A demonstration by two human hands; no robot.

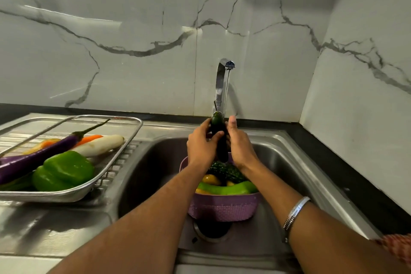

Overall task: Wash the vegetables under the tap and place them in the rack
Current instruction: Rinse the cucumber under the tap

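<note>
Left hand (201,143) and right hand (239,142) grasp a dark green cucumber (219,133) at frame centre under the chrome tap (222,84). Wet skin may slip, dropping it into the purple plastic basket (222,206).

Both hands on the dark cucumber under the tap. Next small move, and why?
Probably carry the dark green cucumber left to the steel mesh rack. Left hand and right hand hold it upright below the chrome tap, over the purple basket; washed vegetables already lie in the rack.
</note>
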